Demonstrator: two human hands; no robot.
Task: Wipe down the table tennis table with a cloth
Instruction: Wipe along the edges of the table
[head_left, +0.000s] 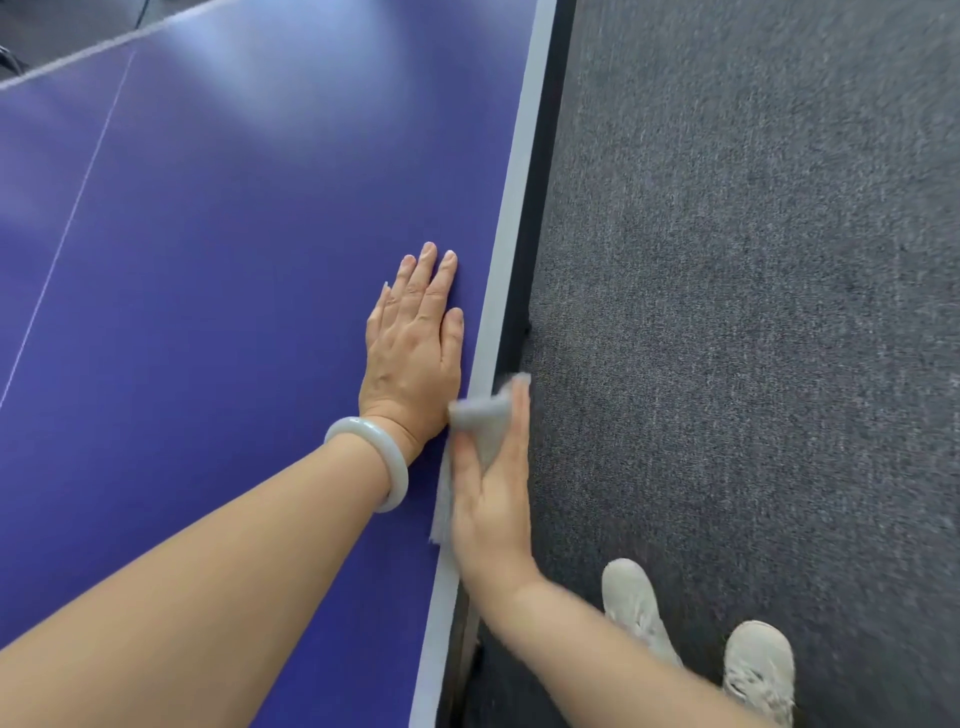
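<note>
Cloth position: the grey cloth (480, 415) sits on the right side border of the table (234, 234). It is bunched over the base of the right fingers (517, 410), and a strip of it runs back beside the palm, on its table side.
Right hand: the right hand (491, 499) lies along the border, fingers extended away from the person, on the cloth.
Right grip: cannot tell. Motion blur hides whether thumb or fingers curl round the cloth.
Left hand: the left hand (413, 353) lies palm down on the blue top, fingers straight and close together, holding nothing.
Cloth to left hand: the bunched end touches or nearly touches the heel of the left hand. It is well behind the left fingertips (428, 249).
Wrist: a pale bangle (374, 457) circles the left wrist.
Hard to make out: the cloth outline and right fingertips are smeared. The cloth part under the palm is hidden.
Cut off: the table runs out of frame at the left and bottom. Both forearms are cut off at the bottom.
Edges: a pale border line (511, 208) and a dark side rail run ahead of the right fingers. A thin white line (78, 208) crosses the top far to the left of the left fingers.
Open room: bare blue top lies ahead and to the left of the left fingers. Grey carpet (753, 312) lies to the right of the right fingers.
Floor: two pale shoes (631, 597) (761, 660) stand on the carpet behind the right hand and to its right.
</note>
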